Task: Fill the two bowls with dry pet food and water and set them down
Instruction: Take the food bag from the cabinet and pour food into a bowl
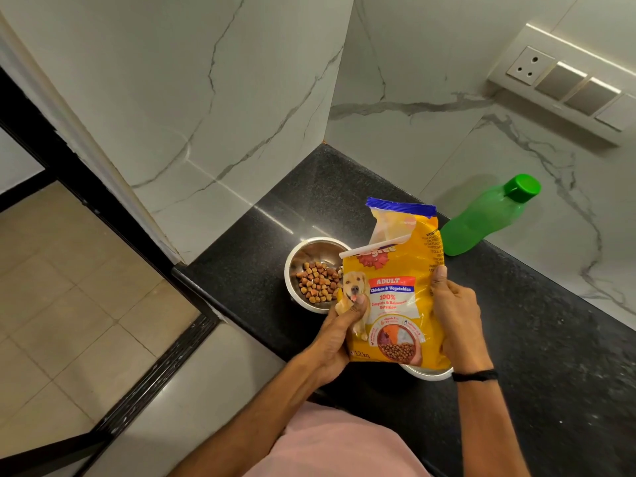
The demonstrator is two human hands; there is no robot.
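Observation:
A yellow pet food bag (395, 290) with a torn-open blue top is held upright above the black counter (550, 356). My left hand (339, 335) grips its lower left edge, and my right hand (454, 315) grips its right side. Just left of the bag, a steel bowl (303, 256) holds a small heap of brown kibble (318, 282). A second steel bowl (428, 372) sits under the bag; only its near rim shows and its inside is hidden. A green water bottle (481, 218) with its cap on stands at the back right, against the wall.
The counter ends at a corner on the left, with tiled floor (69, 304) below it. Marble walls close in the back and right. A switch panel (564, 84) is mounted on the right wall, above the bottle.

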